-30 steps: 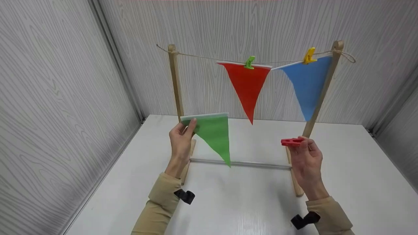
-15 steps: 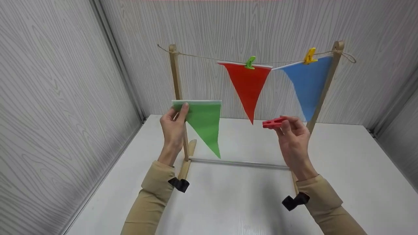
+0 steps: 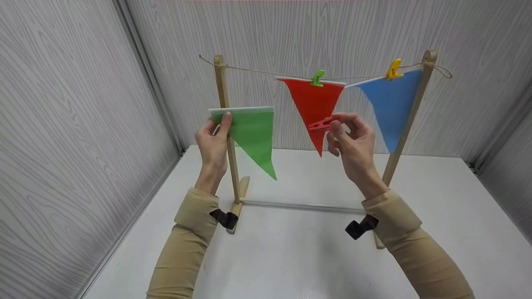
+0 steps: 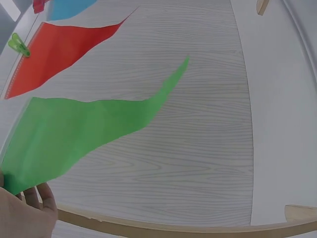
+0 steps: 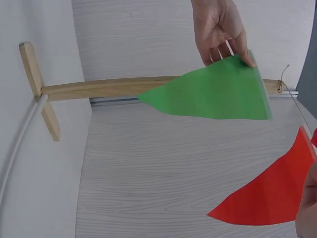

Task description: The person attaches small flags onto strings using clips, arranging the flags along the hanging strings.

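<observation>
My left hand [image 3: 214,143] pinches the upper left corner of a green triangular pennant [image 3: 253,128], thumb in front, its white-edged top nearly level and its tip hanging down. The pennant is below the string and apart from it. Between the thumb and fingers of my right hand [image 3: 353,141] is a red clothespin [image 3: 320,124], pointing left in front of a red pennant [image 3: 314,99]. A green clip [image 3: 318,78] holds that red pennant on the string [image 3: 262,72]. To its right a blue pennant [image 3: 392,108] hangs under a yellow clip [image 3: 393,69].
Two wooden posts, the left post [image 3: 221,83] and the right post [image 3: 415,108], carry the string. A pale rod [image 3: 303,206] joins their feet low down on the white table [image 3: 282,257]. Grey wood-grain panels [image 3: 166,83] stand behind and at the sides.
Both hands have risen toward the string. The green pennant has moved up and slightly left with the left hand; the red clothespin has moved up and left with the right hand.
</observation>
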Action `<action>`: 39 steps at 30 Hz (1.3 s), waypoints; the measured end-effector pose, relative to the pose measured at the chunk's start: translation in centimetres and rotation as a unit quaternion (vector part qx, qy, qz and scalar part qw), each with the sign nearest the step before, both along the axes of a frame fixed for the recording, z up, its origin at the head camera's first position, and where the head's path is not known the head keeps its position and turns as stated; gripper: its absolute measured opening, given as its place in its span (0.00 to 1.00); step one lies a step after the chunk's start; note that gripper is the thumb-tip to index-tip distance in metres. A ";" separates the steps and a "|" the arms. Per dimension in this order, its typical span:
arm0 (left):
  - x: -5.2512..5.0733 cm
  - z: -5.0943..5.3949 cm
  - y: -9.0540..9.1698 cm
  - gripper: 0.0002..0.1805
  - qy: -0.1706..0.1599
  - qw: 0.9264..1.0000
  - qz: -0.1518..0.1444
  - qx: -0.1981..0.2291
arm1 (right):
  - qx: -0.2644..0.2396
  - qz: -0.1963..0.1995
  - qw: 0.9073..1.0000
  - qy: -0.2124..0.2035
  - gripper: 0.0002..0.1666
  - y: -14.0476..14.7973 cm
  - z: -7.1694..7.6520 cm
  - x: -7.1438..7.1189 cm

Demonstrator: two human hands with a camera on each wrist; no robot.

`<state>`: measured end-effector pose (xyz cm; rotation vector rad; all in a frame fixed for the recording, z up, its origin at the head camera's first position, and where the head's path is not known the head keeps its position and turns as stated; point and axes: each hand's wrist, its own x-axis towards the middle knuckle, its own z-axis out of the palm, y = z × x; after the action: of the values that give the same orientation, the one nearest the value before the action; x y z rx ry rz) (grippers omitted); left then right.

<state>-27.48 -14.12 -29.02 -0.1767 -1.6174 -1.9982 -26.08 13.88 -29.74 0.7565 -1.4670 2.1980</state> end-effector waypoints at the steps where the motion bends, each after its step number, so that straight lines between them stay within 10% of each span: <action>1: -0.1 0.2 0.0 0.15 -0.001 1.000 -0.001 0.004 | 0.006 -0.006 1.000 0.002 0.11 -0.2 0.4 -0.1; 15: -1.0 2.4 -0.6 0.20 -0.017 1.000 0.009 0.019 | 0.040 -0.016 0.997 0.066 0.19 -3.3 5.0 -1.7; 39: -1.7 5.2 -0.3 0.20 -0.021 0.999 0.011 0.030 | 0.054 -0.079 0.993 0.071 0.03 -9.8 10.8 -3.1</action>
<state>-29.18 -14.39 -23.81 -0.0933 -1.5753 -2.0439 -29.21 4.10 -18.90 0.7870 -1.5288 1.9196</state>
